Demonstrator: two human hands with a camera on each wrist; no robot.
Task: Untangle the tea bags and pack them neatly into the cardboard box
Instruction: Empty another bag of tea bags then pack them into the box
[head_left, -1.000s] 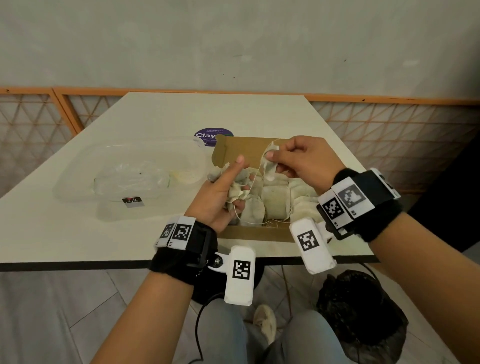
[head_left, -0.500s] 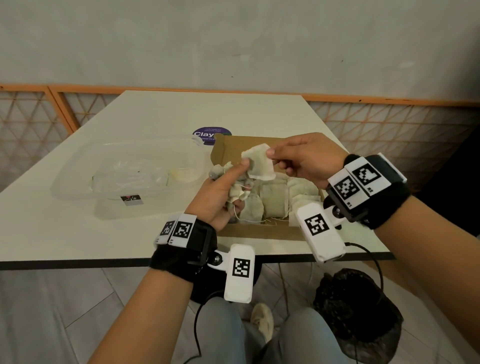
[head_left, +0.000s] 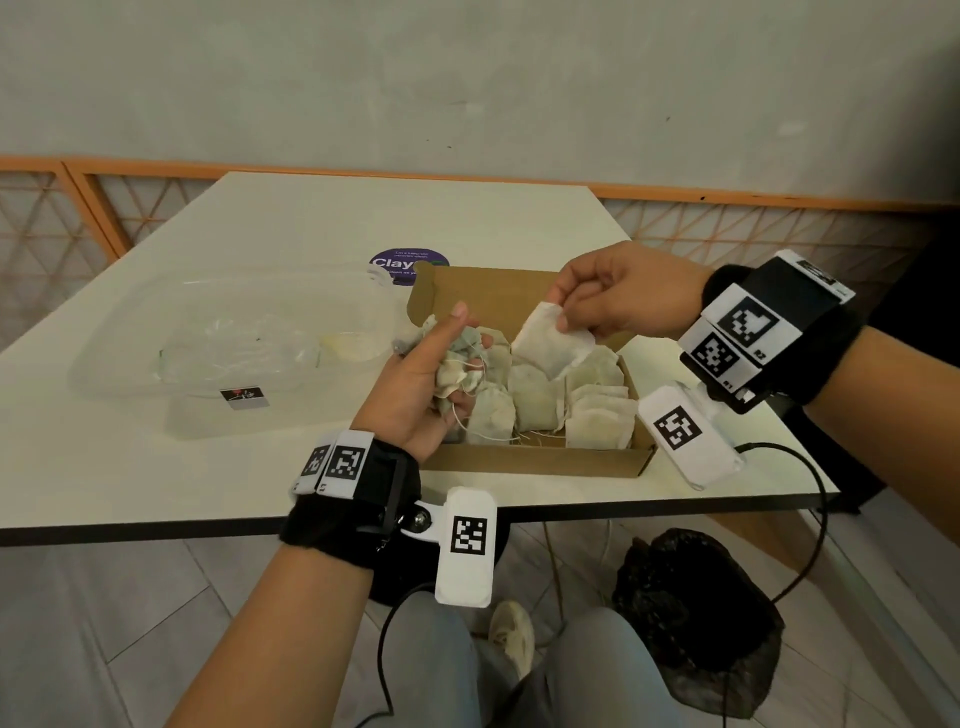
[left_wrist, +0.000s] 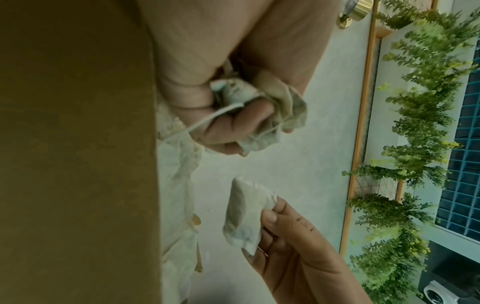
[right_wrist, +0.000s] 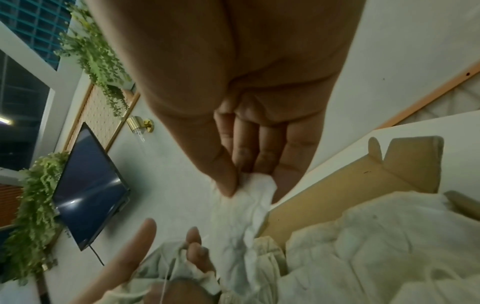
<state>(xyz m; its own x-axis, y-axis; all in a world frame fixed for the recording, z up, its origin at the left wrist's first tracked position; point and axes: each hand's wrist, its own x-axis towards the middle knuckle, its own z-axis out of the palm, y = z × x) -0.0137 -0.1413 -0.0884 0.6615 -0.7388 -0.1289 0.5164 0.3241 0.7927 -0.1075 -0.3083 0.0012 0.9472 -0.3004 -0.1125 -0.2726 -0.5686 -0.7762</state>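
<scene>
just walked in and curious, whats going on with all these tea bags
A person is sorting tangled tea bags into a cardboard box on the table. The left hand grips a clump of tangled tea bags with strings hanging out. The right hand pinches a single tea bag above the box, where several packed tea bags already lie.

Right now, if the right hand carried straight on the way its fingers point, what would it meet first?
Probably the left hand and its tangled tea bags; the right hand points leftward there, pinching one tea bag above the cardboard box. Depth is unclear.
</scene>
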